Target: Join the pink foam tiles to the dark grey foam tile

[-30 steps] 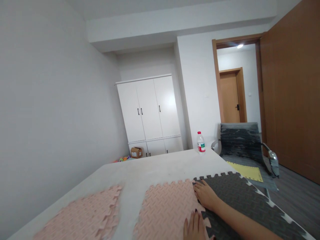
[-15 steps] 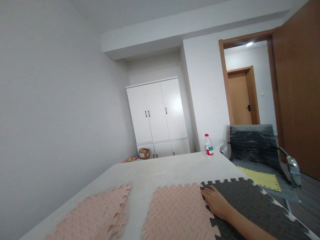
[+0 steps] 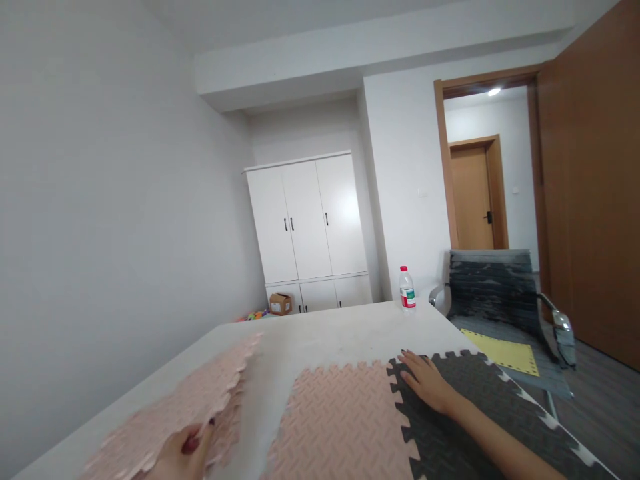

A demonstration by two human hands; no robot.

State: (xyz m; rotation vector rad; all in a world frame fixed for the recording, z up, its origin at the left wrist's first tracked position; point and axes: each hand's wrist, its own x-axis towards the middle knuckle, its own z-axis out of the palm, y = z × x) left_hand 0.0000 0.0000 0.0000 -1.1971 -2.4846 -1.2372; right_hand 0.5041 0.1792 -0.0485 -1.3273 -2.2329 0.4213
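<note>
My left hand [image 3: 183, 448] is closed on the right edge of a pink foam mat tile [image 3: 170, 407], whose far corner is lifted and blurred. Under it, part of another pink tile [image 3: 231, 421] shows. My right hand [image 3: 429, 383] lies flat with fingers spread on a dark grey foam mat tile [image 3: 465, 413], close to its left seam. Joined to that seam by jigsaw teeth is a flat pink foam tile [image 3: 345, 420]. A strip of white tabletop separates this joined pair from the pink tiles at left.
On the white table [image 3: 320, 337], a clear bottle with a red cap [image 3: 407, 293] stands at the far right corner. Beyond the right edge is a dark chair [image 3: 490, 287] with a yellow foam tile [image 3: 500, 350] on its seat. A cardboard box [image 3: 280, 304] sits near the white cabinet [image 3: 305, 220].
My left hand has come into view, gripping the left pink tile, and that tile's far edge has risen. My right hand stays on the dark grey tile, fingers now more spread.
</note>
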